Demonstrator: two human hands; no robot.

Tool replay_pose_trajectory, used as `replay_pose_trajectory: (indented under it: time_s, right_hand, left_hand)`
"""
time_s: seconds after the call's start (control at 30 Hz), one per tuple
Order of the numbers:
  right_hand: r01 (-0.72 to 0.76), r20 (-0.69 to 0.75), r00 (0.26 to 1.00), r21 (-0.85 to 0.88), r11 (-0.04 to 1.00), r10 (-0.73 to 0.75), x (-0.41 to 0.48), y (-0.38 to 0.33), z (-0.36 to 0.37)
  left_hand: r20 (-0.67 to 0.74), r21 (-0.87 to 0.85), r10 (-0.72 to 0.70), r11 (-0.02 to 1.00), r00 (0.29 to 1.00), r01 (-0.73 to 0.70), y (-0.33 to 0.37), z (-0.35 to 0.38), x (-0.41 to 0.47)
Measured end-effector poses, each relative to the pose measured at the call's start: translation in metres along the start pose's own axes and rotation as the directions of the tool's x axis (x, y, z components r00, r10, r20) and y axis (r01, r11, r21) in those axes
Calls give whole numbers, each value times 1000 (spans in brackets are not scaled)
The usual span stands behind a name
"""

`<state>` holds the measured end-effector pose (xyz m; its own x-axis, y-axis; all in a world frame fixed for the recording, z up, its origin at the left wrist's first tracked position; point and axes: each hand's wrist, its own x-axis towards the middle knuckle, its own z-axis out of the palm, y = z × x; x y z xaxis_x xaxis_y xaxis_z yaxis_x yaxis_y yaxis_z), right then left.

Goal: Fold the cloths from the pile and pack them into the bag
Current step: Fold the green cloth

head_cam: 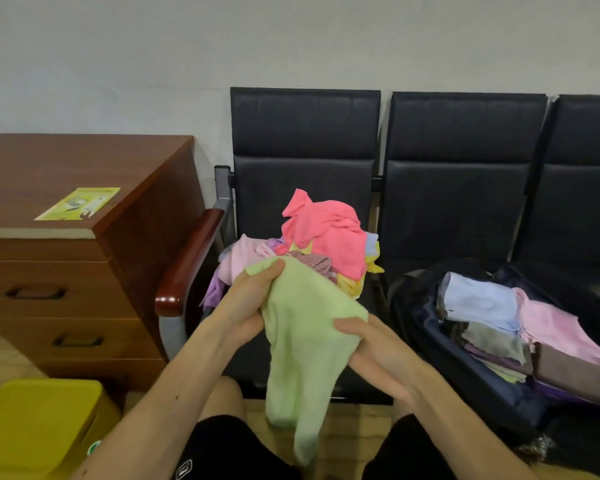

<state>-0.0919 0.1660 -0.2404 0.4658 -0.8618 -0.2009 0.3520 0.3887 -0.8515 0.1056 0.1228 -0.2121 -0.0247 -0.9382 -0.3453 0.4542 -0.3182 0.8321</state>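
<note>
You had one green cloth in both hands, in front of the pile, which sat on the left seat of the row of chairs. Your left hand gripped the cloth's upper edge, fingers curled over the fabric near the foot of the pile. Your right hand pinched the cloth's right edge, thumb on top and fingers underneath, lower and nearer to you than the left. The rest of the cloth hung loose between your two knees, unfolded.

The pile held several crumpled cloths; a coral-pink one lay on top, with pale pink, purple and yellow pieces showing beneath it. I could not count them exactly.

To the right of the pile, on the next seat, one dark bag lay open. Inside it were folded cloths: one pale blue, one pink, one grey and one brown were plain to see, with more edges beneath them.

Left of the pile stood one wooden cabinet with two drawer handles showing and one yellow-green leaflet on top. One yellow box sat on the floor in front of the cabinet.
</note>
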Motion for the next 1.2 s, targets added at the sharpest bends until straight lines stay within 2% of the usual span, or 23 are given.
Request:
replay_pose_trajectory:
  time_s: [0.13, 0.2, 0.33, 0.47, 0.57, 0.6, 0.63, 0.7, 0.83, 0.97, 1.07, 1.2]
  right_hand:
    - [24, -17, 1000, 159, 987, -21, 2, -21, 9]
    - [46, -67, 997, 186, 981, -34, 4, -32, 13]
    - [89, -123, 990, 205, 975, -65, 5, -53, 19]
    - [143, -120, 986, 226, 964, -118, 6, -64, 9]
    - [107, -8, 994, 355, 929, -111, 7, -59, 6]
    - [66, 38, 996, 314, 947, -82, 7, -51, 8]
    - [22, 42, 999, 200, 980, -31, 6, -40, 8]
    - [-4, -31, 999, -25, 1000, 4, 4, -28, 8]
    - [98, -170, 978, -136, 986, -121, 6, -42, -1]
    - [102, -249, 948, -356, 929, -200, 11, -49, 0]
    - [88, -314, 925, -372, 924, -215, 16, -53, -5]
    - [57, -382, 913, -237, 970, -147, 23, -64, -12]
  left_hand:
    - [212, -137, -42, 988, 976, 72, -9, -4, -9]
    - [319, -185, -43, 977, 947, 107, -19, -7, -12]
    - [495, -120, -115, 973, 861, 198, -37, -11, -16]
    - [486, 38, -147, 988, 861, 147, -44, -12, -17]
    - [382, 64, -72, 997, 922, 51, -31, -2, -20]
    - [338, 54, -43, 998, 940, 26, -25, 2, -21]
    - [305, 48, -19, 999, 952, 4, -20, 5, -20]
    - [274, 79, 20, 996, 961, -43, -12, 7, -18]
    - [247, 199, 57, 974, 967, -108, -4, 7, -19]
    - [280, 332, 76, 928, 957, -171, 7, 6, -22]
    - [260, 366, 102, 910, 960, -196, 12, 6, -22]
    - [119, 331, 155, 925, 981, -186, 16, 0, -11]
